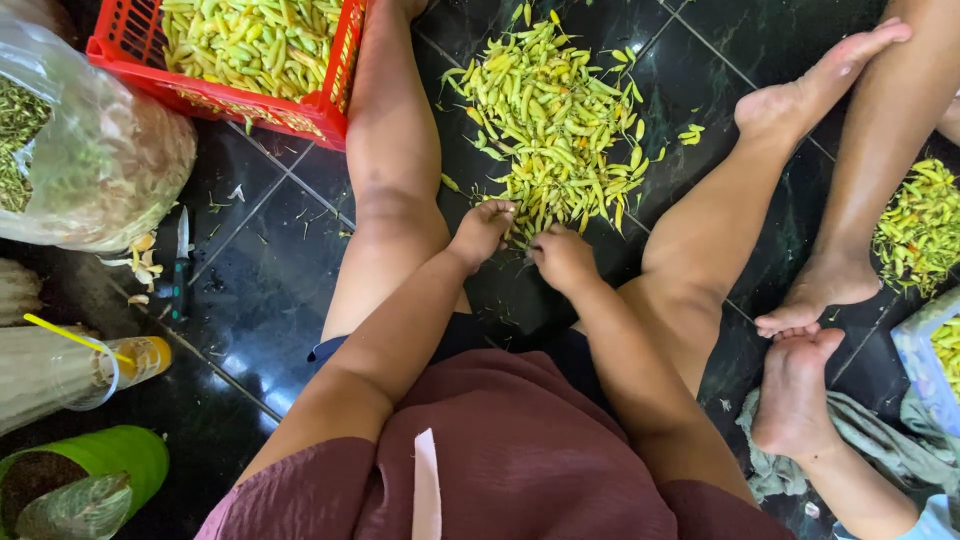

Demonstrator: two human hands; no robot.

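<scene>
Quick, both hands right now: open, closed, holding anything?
Left hand: fingers curled at the near edge of the chilli pile; whether it grips one cannot be told.
Right hand: curled at the same edge; grip cannot be told.

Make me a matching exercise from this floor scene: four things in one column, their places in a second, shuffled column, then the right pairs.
Things:
1. red crate
2. knife
3. loose pile of green chillies
4. green tub

Places:
A. bottom left corner of the view
B. on the dark tiles between the person's legs, at the left hand and right hand
C. top left, filled with chillies
D. flat on the floor left of the person's left leg, near the clear plastic bag

Pairs: 1-C, 2-D, 3-B, 4-A
</scene>
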